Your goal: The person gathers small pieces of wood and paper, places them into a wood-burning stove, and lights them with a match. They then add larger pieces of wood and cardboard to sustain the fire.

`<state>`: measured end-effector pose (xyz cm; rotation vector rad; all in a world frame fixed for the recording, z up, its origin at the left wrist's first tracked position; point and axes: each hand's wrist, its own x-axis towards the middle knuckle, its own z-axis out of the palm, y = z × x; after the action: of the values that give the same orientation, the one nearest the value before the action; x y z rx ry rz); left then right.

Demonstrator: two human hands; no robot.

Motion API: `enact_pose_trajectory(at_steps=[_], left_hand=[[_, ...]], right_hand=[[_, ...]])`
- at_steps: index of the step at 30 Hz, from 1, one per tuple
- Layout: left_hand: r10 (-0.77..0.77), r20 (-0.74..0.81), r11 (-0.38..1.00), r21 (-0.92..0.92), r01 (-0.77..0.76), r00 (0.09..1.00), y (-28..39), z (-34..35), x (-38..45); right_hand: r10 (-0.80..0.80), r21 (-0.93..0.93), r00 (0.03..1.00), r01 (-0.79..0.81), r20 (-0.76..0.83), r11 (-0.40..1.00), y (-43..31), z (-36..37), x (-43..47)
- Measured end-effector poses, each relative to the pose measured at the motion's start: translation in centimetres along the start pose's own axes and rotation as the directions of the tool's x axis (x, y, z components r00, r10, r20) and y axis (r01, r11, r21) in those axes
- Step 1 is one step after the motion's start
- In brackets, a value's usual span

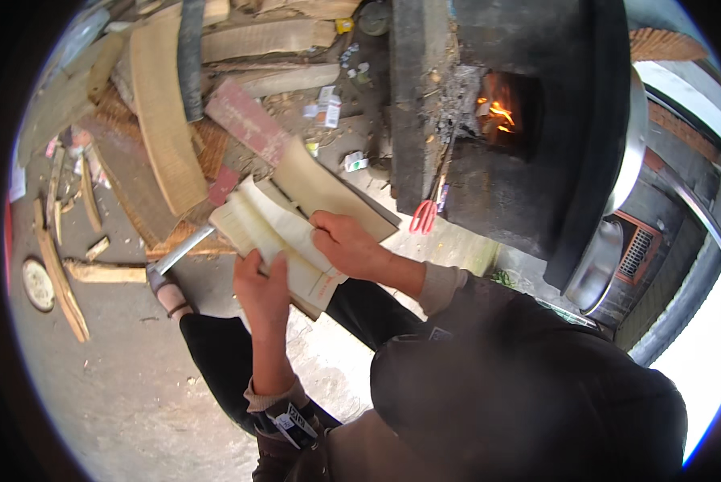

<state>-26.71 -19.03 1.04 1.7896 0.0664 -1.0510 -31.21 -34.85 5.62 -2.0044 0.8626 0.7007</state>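
Note:
A paper-covered book [238, 218] lies open above my lap, its pages spread and partly lifted. My left hand [262, 289] grips its near edge, thumb on top of the paper. With the fingers of my right hand [349, 242] curled shut, I pinch a raised white page [285, 214] at its right side. Red marks and writing show on the lower part of the page. Just beyond the book, a tan board or card sheet [330, 196] extends under my right hand. How far the two touch is hidden.
On the right, a dark stove [487, 187] has flames [502, 114] in its opening. Red-handled tongs or scissors [423, 217] lean at its ledge. Wooden planks [164, 114] and split sticks [59, 271] litter the floor. Metal pans [595, 265] sit at the stove's right edge.

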Motion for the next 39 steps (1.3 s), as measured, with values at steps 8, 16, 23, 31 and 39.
enact_pose_trajectory(at_steps=[8, 16, 23, 31, 39], left_hand=[[-0.01, -0.105, 0.999, -0.039, 0.006, 0.994, -2.2, -0.6, 0.6], [-0.455, -0.36, 0.702, -0.707, 0.079, 0.814, -2.4, -4.3, 2.2], [0.0, -0.133, 0.997, -0.08, -0.011, 0.991, -2.3, 0.0, 1.6], [0.162, 0.016, 0.982, -0.104, -0.159, 0.987, -2.8, 3.3, 0.1], [0.423, 0.046, 0.902, 0.077, -0.425, 0.905, -5.5, 3.6, 0.6]], right_hand=[[-0.131, -0.028, 0.978, 0.128, -0.165, 0.991, 3.1, -5.1, 1.6], [0.649, 0.83, 0.54, 0.2, -0.536, 0.52, 12.2, -9.8, -0.6], [0.148, 0.523, 0.776, 0.258, -0.613, 0.812, 7.0, -15.0, -2.8], [0.221, 0.495, 0.918, -0.367, 0.33, 0.787, 1.5, -4.4, -3.2], [-0.128, 0.138, 0.97, 0.158, -0.206, 0.978, -2.9, 2.0, -2.3]])
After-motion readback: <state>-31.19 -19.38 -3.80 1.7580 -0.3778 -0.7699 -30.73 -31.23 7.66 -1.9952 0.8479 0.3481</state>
